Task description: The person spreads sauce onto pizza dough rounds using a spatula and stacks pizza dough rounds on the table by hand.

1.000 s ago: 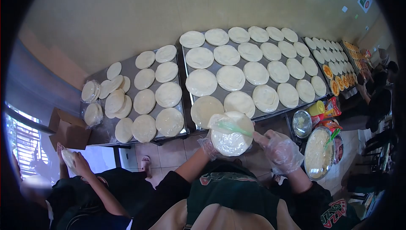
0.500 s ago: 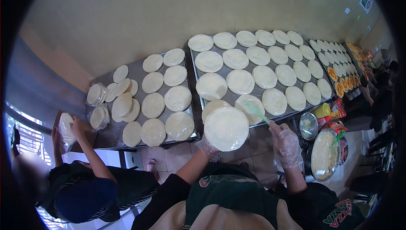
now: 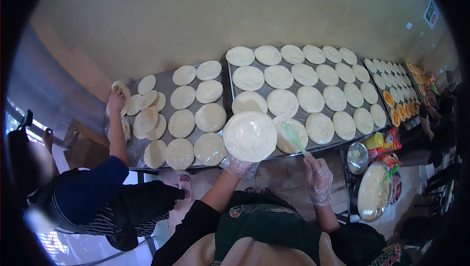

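My left hand [image 3: 241,167], in a clear plastic glove, supports a round pizza crust [image 3: 250,136] from below, with its fingers mostly hidden beneath. White sauce coats the crust's top, leaving a plain rim. In my gloved right hand [image 3: 318,178] is the handle of a pale green spatula [image 3: 293,138]. Its blade lies over another sauced crust [image 3: 285,128] at the front edge of the metal table [image 3: 274,100]; I cannot tell whether they touch. Rows of white-coated crusts [image 3: 319,128] cover that table.
A second metal table [image 3: 164,97] at left bears more crusts, some stacked. There a co-worker's hand [image 3: 116,100] touches a crust. At right stand a large pan of white sauce [image 3: 376,192] and a metal bowl [image 3: 357,158]. Topped pizzas [image 3: 395,116] lie farther right.
My left hand and its crust have moved up and slightly left. My right hand has shifted a little left and down with the spatula. The co-worker's hand has moved from the box to the crusts.
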